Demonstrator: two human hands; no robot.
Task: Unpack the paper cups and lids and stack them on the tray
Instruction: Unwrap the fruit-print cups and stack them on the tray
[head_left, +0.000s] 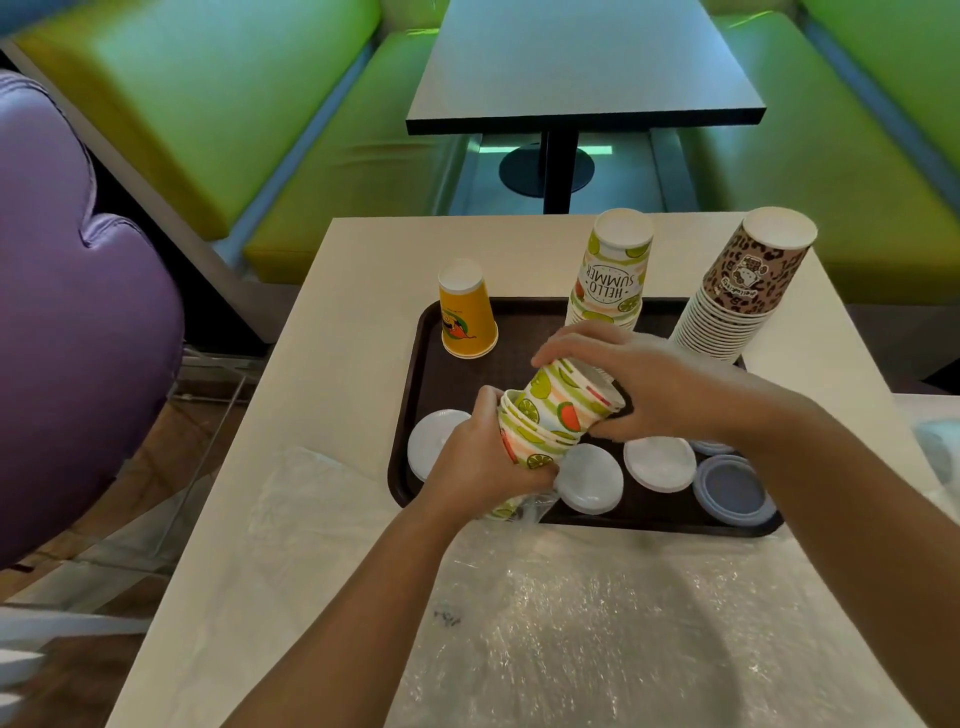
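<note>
Above the brown tray (415, 364), both hands hold a short stack of lime-print paper cups (550, 415), tilted with its bottom end up and to the right. My left hand (478, 462) grips the rim end, where clear plastic wrap trails down. My right hand (644, 384) curls round the bottom end. On the tray stand upside-down stacks: yellow cups (465, 312), lime "Hello Summer" cups (613, 270) and a tall leopard-print stack (743, 291). White lids (660, 462) and blue-grey lids (732, 491) lie along the tray's near side.
Crumpled clear plastic packaging (597, 613) covers the near part of the white table (363, 249). A purple chair (67, 312) stands at the left. Green benches (218, 119) and a dark table (582, 67) lie beyond.
</note>
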